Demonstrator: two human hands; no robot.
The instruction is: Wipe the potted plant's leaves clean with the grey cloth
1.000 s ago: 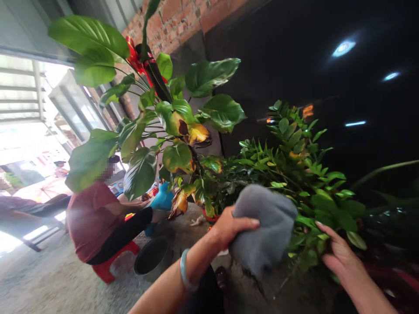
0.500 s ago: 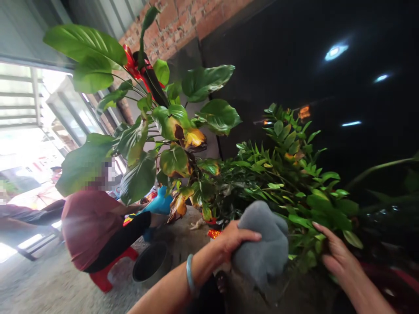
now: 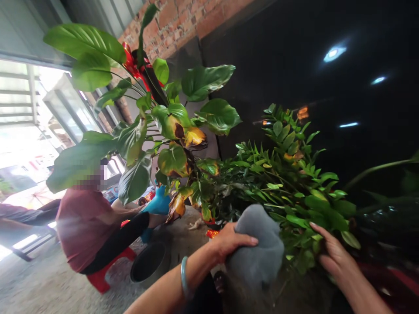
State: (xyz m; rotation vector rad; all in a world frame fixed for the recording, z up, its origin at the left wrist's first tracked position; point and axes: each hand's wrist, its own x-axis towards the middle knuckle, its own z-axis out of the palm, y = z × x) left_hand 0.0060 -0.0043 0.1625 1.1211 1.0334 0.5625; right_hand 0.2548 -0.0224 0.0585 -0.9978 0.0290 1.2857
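Observation:
A soft grey cloth (image 3: 257,250) hangs bunched from my left hand (image 3: 229,242), whose thumb lies across its near side. A pale bangle (image 3: 184,278) circles that wrist. My right hand (image 3: 337,257) is at the right edge of a bushy green plant (image 3: 322,207), its index finger stretched out against the leaves. Thumb and index finger stand apart; the other fingers are partly hidden, and nothing gripped shows between them. To the left of the bush rises a tall broad-leaved plant (image 3: 203,113) with a red ribbon (image 3: 131,63) and some yellow-brown leaves.
A glossy dark wall (image 3: 278,52) stands behind the plants. At left a person (image 3: 85,226) sits on a red stool (image 3: 101,277), arms reaching toward a blue thing (image 3: 159,203). A dark basin (image 3: 149,264) is on the floor between us.
My left hand and the cloth have shifted slightly left and down. My right hand has moved only a little and stays at the leaves. The seated person's arm has shifted slightly.

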